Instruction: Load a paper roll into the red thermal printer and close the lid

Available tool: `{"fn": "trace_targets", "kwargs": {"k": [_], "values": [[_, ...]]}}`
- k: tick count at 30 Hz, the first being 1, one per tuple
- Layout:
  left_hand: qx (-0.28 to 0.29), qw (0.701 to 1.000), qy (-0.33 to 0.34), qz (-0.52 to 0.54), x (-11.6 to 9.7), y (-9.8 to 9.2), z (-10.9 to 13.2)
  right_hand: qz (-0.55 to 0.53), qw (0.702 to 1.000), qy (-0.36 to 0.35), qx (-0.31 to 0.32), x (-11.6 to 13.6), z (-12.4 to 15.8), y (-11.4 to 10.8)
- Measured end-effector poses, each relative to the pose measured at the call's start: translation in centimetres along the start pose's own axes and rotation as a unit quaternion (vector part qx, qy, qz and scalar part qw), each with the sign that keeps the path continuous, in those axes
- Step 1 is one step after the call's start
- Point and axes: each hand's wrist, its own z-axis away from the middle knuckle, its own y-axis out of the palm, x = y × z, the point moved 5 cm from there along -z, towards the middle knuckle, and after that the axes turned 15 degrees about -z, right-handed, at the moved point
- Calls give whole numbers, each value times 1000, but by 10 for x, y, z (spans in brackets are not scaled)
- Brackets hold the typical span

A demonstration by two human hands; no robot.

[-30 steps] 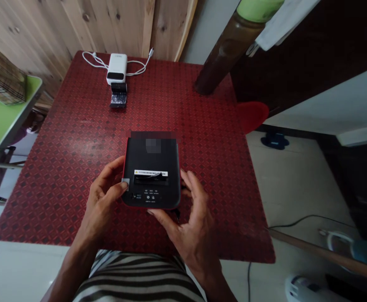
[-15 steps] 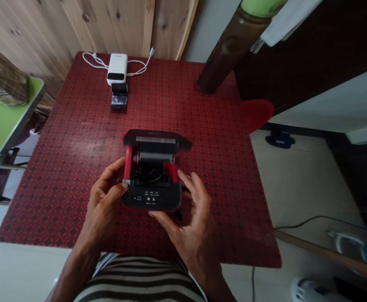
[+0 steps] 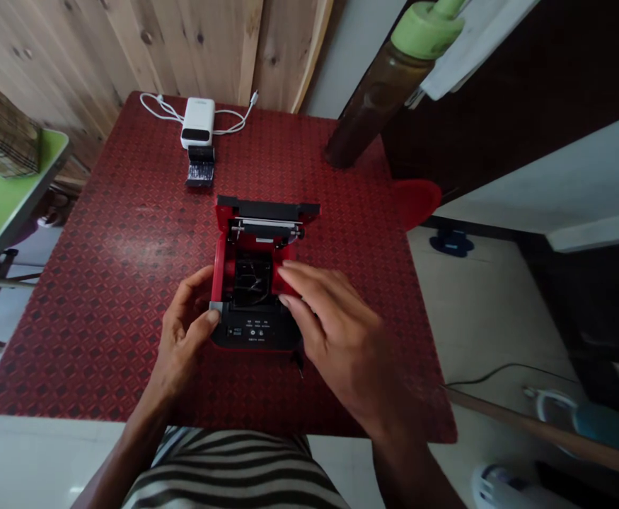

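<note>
It's dim in here, with a soft, pale glare on the left of the tabletop (image 3: 142, 230) and deeper shade toward its near edge. The panel (image 3: 516, 106) at right is almost black (I can barely make out its surface). The right hand (image 3: 335, 322) looks slightly smeared; the bottle (image 3: 380, 92) leans, stretched outward.

Hands (image 3: 186, 332) at open red-black device (image 3: 256, 324)

The left grip (image 3: 180, 342) curls; the right grip (image 3: 341, 332) angles inward, fingers extended.
</note>
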Motion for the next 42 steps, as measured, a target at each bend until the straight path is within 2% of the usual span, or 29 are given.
{"fn": "trace_targets", "kwargs": {"k": [2,5,7,9,14,19,27,35,42], "values": [[-5,999,33,-17,2,0,0,45,995,14,93,-3,-27,15],[-4,998,53,-27,6,0,2,129,963,52,230,-3,-57,41],[-4,998,53,-27,6,0,2,174,939,72,289,1,-70,53],[-4,999,47,-24,6,-1,2,208,920,90,321,5,-76,60],[1,1000,24,-11,5,-1,1,243,909,99,325,3,-81,65],[1,1000,12,-4,1,-1,-1,251,916,72,305,-1,-79,62],[4,1000,8,0,3,-1,-2,255,935,37,244,11,-67,48],[-2,1000,10,-17,1,-1,-2,193,926,100,309,-3,-73,55],[0,1000,11,-14,0,0,-3,198,917,96,333,-3,-77,59]]}}
